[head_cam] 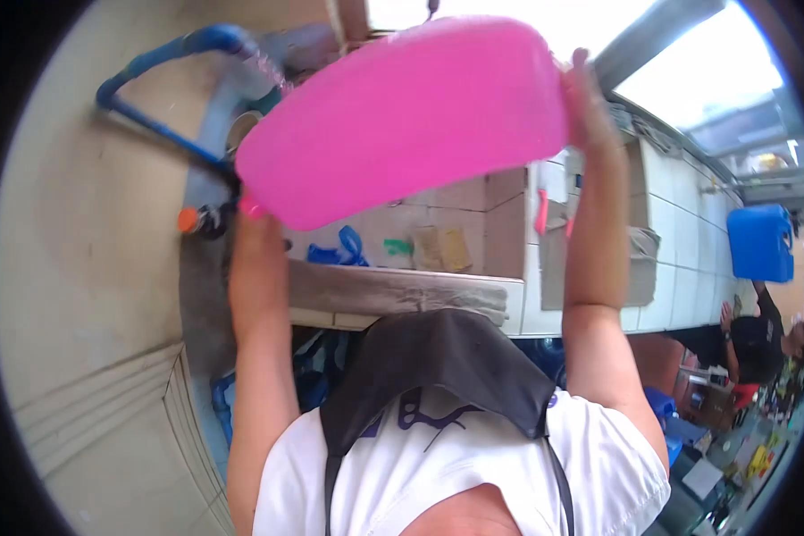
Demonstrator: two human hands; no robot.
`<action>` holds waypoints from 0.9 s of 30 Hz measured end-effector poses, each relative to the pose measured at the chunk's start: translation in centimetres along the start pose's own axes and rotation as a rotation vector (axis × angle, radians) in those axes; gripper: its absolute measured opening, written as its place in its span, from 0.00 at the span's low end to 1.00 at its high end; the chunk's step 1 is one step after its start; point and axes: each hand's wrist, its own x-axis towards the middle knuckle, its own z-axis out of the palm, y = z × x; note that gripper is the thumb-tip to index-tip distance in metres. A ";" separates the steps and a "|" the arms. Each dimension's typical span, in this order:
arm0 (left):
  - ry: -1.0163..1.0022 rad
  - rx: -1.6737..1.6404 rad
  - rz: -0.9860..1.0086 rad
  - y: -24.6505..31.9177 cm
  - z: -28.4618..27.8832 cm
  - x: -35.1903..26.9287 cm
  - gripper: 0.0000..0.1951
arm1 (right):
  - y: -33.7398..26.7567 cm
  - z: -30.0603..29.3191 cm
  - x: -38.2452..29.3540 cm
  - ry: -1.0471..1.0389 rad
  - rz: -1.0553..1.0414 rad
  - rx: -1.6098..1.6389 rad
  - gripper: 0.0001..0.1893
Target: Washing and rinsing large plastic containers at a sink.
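A large pink plastic tub is raised in front of me, tilted, above a tiled sink. My right hand grips its right end, slightly blurred. At its lower left end is my left hand, with the fingers mostly hidden by the tub. Water pours from a blue pipe towards the tub's upper left side; where it lands is hidden. I cannot tell whether the tub's inside or underside faces me.
Inside the sink lie a blue plastic piece, a green scrap and yellowish pads. A grey cloth covers the front rim. An orange-capped bottle stands left. Right are a blue jerrycan and another person.
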 end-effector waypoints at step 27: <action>0.480 1.457 0.408 1.2 0.9 8.8 0.35 | 24.1 -9.4 -3.9 0.455 1.153 -0.357 0.15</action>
